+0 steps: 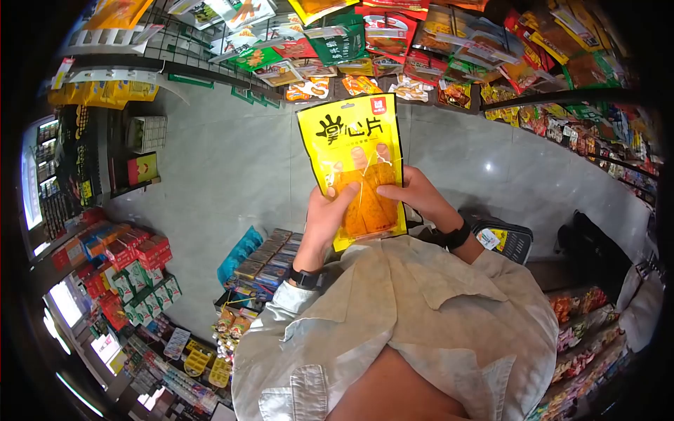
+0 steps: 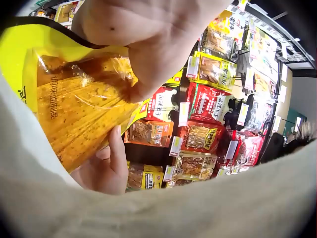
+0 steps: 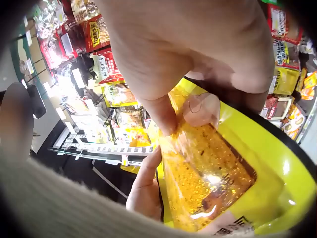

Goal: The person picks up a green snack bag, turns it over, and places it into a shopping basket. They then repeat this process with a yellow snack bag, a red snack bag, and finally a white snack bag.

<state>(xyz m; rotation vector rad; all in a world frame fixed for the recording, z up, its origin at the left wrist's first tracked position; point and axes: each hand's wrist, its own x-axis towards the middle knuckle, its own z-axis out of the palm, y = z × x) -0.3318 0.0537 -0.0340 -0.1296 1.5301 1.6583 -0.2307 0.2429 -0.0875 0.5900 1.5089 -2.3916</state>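
Note:
A yellow snack pouch point(image 1: 354, 116) with black edging and large black characters is held upright in front of the chest. Through its clear window show orange, speckled slices point(image 2: 89, 104). My left hand point(image 1: 326, 217) grips the pouch's left side, thumb across the front. On the opposite side, my right hand point(image 1: 423, 198) holds the edge, its thumb also lying on the window. Both hands' other fingers are mostly hidden behind the pouch. The right wrist view shows the right thumb point(image 3: 163, 116) pressed against the clear film.
Racks of hanging snack packets point(image 1: 386, 31) stand ahead across the grey tiled floor point(image 1: 232, 147). A black basket point(image 1: 519, 242) holding a yellow packet is at the right. Stacked boxes point(image 1: 144, 252) and shelves fill the left, with more snack packets point(image 1: 583, 344) at the lower right.

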